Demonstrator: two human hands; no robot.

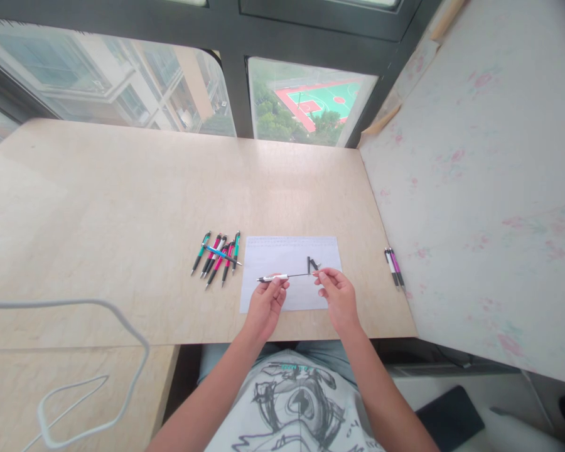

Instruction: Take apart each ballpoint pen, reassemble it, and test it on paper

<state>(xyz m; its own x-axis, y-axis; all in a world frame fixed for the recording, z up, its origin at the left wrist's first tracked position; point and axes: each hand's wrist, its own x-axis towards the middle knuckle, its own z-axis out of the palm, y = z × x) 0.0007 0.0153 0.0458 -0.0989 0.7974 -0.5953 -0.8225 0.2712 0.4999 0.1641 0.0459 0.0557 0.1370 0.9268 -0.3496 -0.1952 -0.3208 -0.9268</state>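
Observation:
My left hand [267, 302] pinches a slim silver pen barrel [273, 277] held level above a white sheet of paper [289, 254]. A thin dark refill rod [300, 275] sticks out of the barrel to the right, and my right hand [336, 294] pinches its far end. Small dark pen parts [312, 264] lie on the paper just behind the rod. Both hands hover near the table's front edge.
Several coloured pens [218, 255] lie in a bunch left of the paper on the beige table [122, 207]. Two more pens [394, 267] rest at the table's right edge by a pale wall. A white cable [94, 376] loops at lower left. Windows run behind.

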